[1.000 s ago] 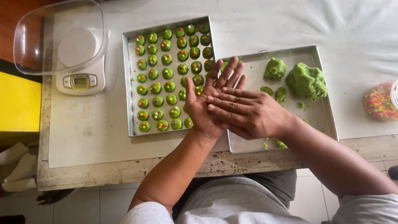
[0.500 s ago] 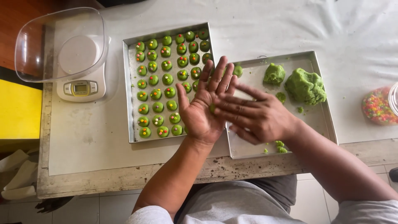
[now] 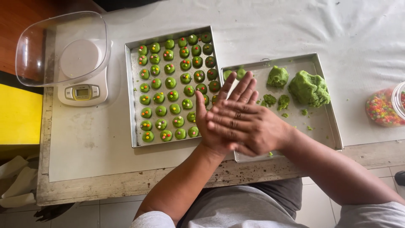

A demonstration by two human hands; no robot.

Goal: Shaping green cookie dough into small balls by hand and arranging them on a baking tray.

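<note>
**Palms pressed together over the trays**

My right hand (image 3: 249, 126) lies flat across my left hand (image 3: 221, 114), fingers straight; whatever sits between them is hidden. They hover between the square metal tray of green sprinkle-topped dough balls (image 3: 131, 95) and the metal tray (image 3: 329, 122) holding lumpy green dough (image 3: 309, 88).

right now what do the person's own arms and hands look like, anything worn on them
Both hands are bare: the left hand and the right hand show no gloves, rings, watch or bracelets. The forearms are uncovered too. Short light grey sleeves show only at the bottom edge of the picture, at the upper arms.
</note>
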